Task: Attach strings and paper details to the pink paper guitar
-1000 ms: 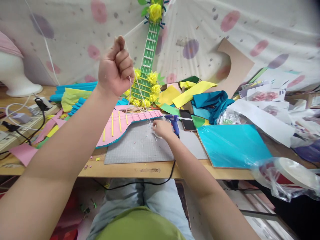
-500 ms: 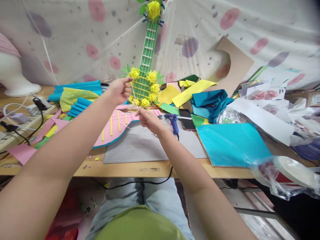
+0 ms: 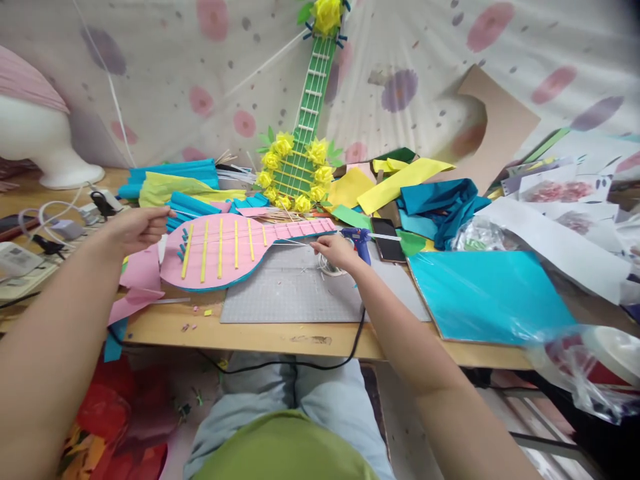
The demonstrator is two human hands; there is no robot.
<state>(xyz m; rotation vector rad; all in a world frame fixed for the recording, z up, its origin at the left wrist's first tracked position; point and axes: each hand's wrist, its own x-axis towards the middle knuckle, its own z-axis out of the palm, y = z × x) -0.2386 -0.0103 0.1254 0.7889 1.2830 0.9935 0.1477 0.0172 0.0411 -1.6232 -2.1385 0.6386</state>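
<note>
A thin white string [image 3: 295, 243] runs between my two hands, across the pink paper guitar [image 3: 235, 230] lying on the table. My left hand [image 3: 140, 230], closed in a pinch, has one end beside the round body of the guitar. My right hand [image 3: 334, 253] pinches the string near the guitar's neck, above the grey cutting mat [image 3: 285, 293]. Yellow strips cross the pink face, and its edge is blue. Under and beside my right hand lies a coil of white string [image 3: 327, 265]. The blue glue gun [image 3: 361, 243] is just beyond it.
A green guitar with yellow paper flowers [image 3: 304, 143] leans upright at the back. To the right lie a phone [image 3: 389, 240], a blue board [image 3: 490, 293] and folded coloured paper. A power strip [image 3: 30, 280] with cables is at the left. A black cord [image 3: 300, 364] hangs over the table's front edge.
My hands have moved far apart, the left one to the left and down, the right one slightly right. The string is now stretched along the pink guitar, which is less covered by my arm.
</note>
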